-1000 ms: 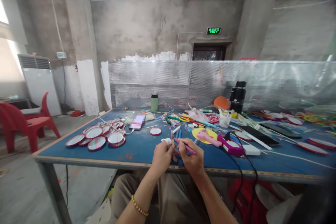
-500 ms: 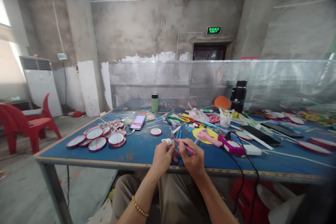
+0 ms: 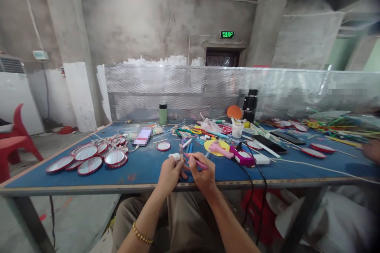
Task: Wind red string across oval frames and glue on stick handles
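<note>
Both my hands meet at the near edge of the blue table [image 3: 142, 170]. My left hand [image 3: 170, 174], with a white wrap on one fingertip, is closed around a thin upright stick [image 3: 180, 151]. My right hand [image 3: 202, 174] pinches a pink stick [image 3: 194, 161] that slants up to the left, touching the upright one. Blue sticks [image 3: 189, 148] lie on the table just beyond my fingers. What lies under my palms is hidden.
Round red-rimmed discs [image 3: 89, 156] lie heaped at the left. A pink glue gun [image 3: 234, 155] with a black cord lies to the right, beside a yellow disc [image 3: 215, 145]. A green bottle [image 3: 162, 114] and black flask [image 3: 250, 105] stand before the perforated metal screen [image 3: 208, 87]. Another person's hand [image 3: 371, 151] shows at far right.
The view has swung to the right, so the table and its things sit further left in the picture. My hands keep the same hold on the sticks.
</note>
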